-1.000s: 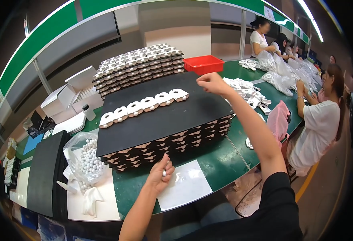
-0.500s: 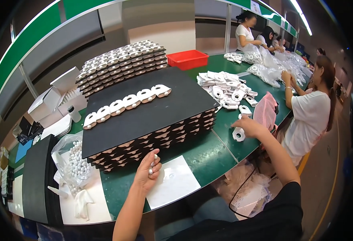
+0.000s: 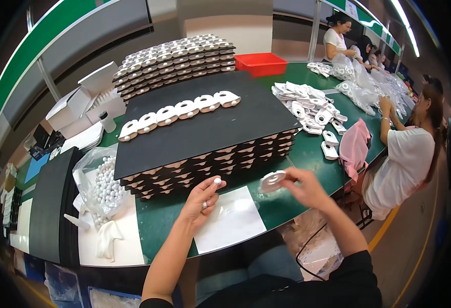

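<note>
Left hand point(image 3: 198, 206): lower centre of frame; thumb and fingers pinch one white ball point(image 3: 217, 181); a second ball point(image 3: 204, 205) sits among the curled fingers.
Right hand point(image 3: 307, 190): right of lower centre; pinches a white plastic part point(image 3: 272, 181) by its edge, above the green tabletop point(image 3: 289, 208); part blurred.
Clear plastic bag point(image 3: 84, 177): left of frame, mouth gaping; many white balls within.
White carton point(image 3: 61, 115): upper left; rows of small white pieces, kind unclear.
Red bin point(image 3: 261, 65): upper centre; floor hidden, contents cannot be told.
Clear sacks point(image 3: 347, 69): upper right; white parts inside, hard to make out.
Black board stack point(image 3: 207, 167): centre; six white parts in a row on top, those between layers mostly hidden.
Blue crate point(image 3: 93, 293): lower left, cut off by frame edge; pale contents indistinct.
</note>
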{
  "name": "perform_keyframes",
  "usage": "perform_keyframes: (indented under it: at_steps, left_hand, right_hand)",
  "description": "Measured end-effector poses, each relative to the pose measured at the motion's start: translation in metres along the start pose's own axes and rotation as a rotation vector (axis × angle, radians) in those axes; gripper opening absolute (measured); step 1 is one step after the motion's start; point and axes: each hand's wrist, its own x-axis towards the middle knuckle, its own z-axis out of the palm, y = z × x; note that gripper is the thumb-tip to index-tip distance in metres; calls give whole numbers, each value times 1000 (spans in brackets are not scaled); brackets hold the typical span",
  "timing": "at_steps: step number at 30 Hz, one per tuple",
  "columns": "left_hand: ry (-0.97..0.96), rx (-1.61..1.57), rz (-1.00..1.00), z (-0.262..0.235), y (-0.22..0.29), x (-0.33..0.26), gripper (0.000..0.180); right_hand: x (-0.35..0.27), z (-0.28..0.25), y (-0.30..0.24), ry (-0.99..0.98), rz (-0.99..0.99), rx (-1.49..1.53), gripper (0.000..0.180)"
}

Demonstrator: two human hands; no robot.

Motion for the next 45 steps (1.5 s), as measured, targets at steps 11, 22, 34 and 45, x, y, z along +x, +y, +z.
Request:
perform_keyframes:
  at_steps: [11,22,34,45]
  left_hand:
    - [-11,-20,17,-1,-1,1,23]
    - [-29,-48,28,-2,-2,2,23]
    - [-9,-22,19,1,-1,0,22]
    - [-94,62,8,3,-2,-3,18]
  right_hand:
    - [-1,103,2,-78,106,485,15]
    - [-3,103,-1,-3,100,404,12]
    - [-5,101,-9,-95,-71,106,12]
    - [5,87,11,-202,230,1434,11]
